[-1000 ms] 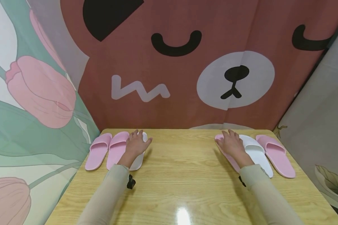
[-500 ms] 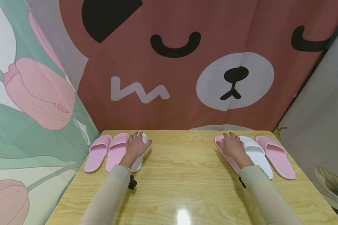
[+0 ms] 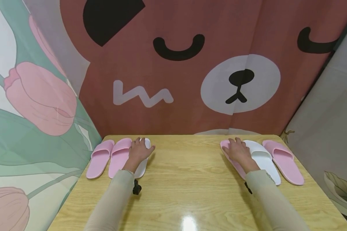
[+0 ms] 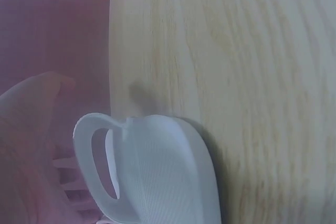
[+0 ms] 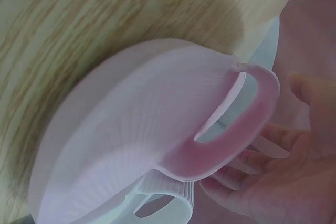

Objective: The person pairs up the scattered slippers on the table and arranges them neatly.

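On the left side of the table, my left hand hovers above a white slipper, fingers extended and thumb out to the side. The left wrist view shows that white slipper with its strap arched, and the left hand just past the strap, apart from it. Over at the right, my right hand is spread above a pink slipper. In the right wrist view the fingers of the right hand lie beyond the pink slipper's strap; contact cannot be made out. Neither hand grips anything.
Two pink slippers stand left of the left hand. A white slipper and another pink slipper lie right of the right hand. Bare wood of the table spans the middle. A bear-print curtain hangs behind.
The head view has tilted slightly, so everything sits a little lower in the picture. The hands and slippers keep their places relative to each other.
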Motion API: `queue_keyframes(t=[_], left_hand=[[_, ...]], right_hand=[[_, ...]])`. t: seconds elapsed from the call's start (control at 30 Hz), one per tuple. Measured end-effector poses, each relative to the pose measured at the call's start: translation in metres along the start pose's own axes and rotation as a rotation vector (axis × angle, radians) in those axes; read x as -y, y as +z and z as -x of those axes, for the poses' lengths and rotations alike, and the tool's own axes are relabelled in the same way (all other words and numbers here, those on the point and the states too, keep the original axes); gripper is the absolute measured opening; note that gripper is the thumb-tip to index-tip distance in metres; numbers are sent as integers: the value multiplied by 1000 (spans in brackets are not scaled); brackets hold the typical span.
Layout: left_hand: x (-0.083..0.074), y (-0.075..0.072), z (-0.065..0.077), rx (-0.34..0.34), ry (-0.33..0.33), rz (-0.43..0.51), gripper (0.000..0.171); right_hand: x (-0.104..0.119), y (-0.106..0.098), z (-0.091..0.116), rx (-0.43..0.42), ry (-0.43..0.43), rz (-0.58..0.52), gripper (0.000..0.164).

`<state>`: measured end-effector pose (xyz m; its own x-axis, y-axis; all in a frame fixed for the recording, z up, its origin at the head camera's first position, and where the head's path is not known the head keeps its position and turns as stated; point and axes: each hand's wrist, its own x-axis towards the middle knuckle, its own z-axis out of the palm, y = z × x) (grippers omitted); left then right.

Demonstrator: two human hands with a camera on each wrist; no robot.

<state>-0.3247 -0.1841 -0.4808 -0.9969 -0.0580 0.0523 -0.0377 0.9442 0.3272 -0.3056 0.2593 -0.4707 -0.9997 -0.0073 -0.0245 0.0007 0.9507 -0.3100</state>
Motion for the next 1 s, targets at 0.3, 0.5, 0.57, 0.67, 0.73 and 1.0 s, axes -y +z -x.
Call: queue_keyframes(t=[0.3,0.5,0.57,0.67,0.73,1.0], left_hand=[[2,4,-1,24,3,5,85],[2,4,1,7,8,7,85],[2,5,0,3,10,-1,85],[2,6,0,9,3,-15,85],[2,7,-1,16,-6,-21,85],[-1,9,-4,24,-34,-44,85]], right_hand=[[-2,2,0,22,5,11,70],[-4,3,-1,29,9,7,70],[-5,4,-2,32,11,8,70],[-5,5,-3,37,13,8,70],[-5,6,-4,44,18,12,70],[-5,9,-6,74,30,24,73]])
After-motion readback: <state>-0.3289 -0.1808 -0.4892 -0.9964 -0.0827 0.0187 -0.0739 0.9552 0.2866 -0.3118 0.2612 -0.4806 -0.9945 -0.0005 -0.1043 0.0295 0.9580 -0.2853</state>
